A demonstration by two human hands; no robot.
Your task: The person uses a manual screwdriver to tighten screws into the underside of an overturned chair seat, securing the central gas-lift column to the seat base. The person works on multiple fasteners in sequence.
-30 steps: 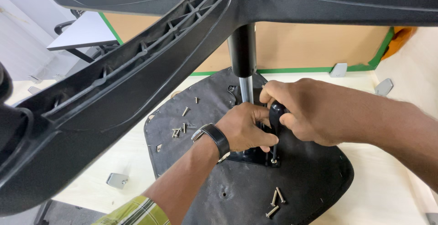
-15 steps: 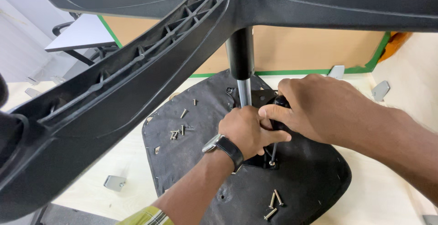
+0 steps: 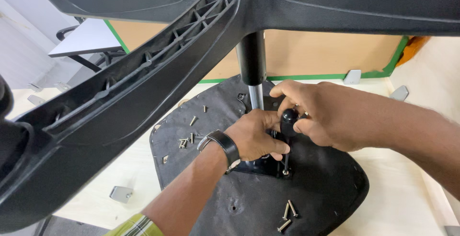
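The right hand (image 3: 330, 116) closes its fingers around the black knob of a screwdriver (image 3: 287, 138), which stands upright with its tip on a screw at the corner of a black metal bracket (image 3: 266, 166). Just beside it the left hand (image 3: 256, 135) — a dark-strapped wristwatch (image 3: 221, 145) on its wrist — is curled shut low on the screwdriver's handle, resting on the bracket. The bracket sits near the middle of an upturned black chair seat (image 3: 326, 193), where a steel gas-lift column (image 3: 253, 78) rises to the black star-shaped chair base (image 3: 143, 83) overhead. Loose screws (image 3: 189, 138) lie toward the seat's left edge — three more (image 3: 286, 214) near its front edge. The seat rests on a pale wooden table (image 3: 397, 207).
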